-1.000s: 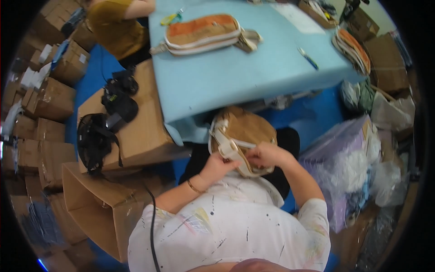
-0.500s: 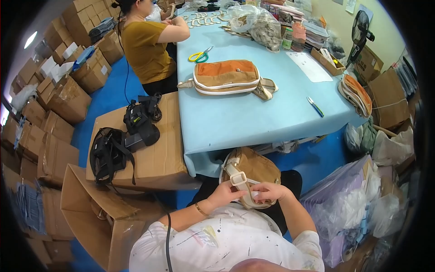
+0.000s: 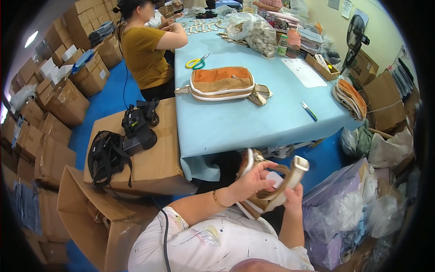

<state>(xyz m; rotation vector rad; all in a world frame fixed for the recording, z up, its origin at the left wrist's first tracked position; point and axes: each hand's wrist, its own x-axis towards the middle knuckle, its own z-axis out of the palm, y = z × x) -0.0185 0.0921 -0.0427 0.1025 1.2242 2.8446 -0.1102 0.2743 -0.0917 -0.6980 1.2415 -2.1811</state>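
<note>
A tan bag (image 3: 244, 171) with white zip edging rests on my lap, tilted and partly hidden by my hands. My left hand (image 3: 252, 182) pinches a small flat white piece (image 3: 274, 179) between thumb and fingers, close to the bag's strap. The cream and tan strap (image 3: 290, 177) stands up in a loop, with a white buckle (image 3: 300, 163) at its top. Around the strap's lower part my right hand (image 3: 293, 197) is closed. A second bag, orange and tan (image 3: 222, 84), lies on the table in front of me.
On the blue-covered table (image 3: 217, 131) lie yellow and green scissors (image 3: 197, 62), small snips (image 3: 309, 111) and another folded bag (image 3: 350, 99). A carton with black gear (image 3: 138, 131) stands left, an open box (image 3: 86, 204) below it. Plastic-wrapped bundles (image 3: 335, 213) sit right. A co-worker (image 3: 145, 50) works far left.
The bag on my lap has been turned and its strap lifted up to the right. My left hand has moved right and up with the white piece; my right hand now grips the strap.
</note>
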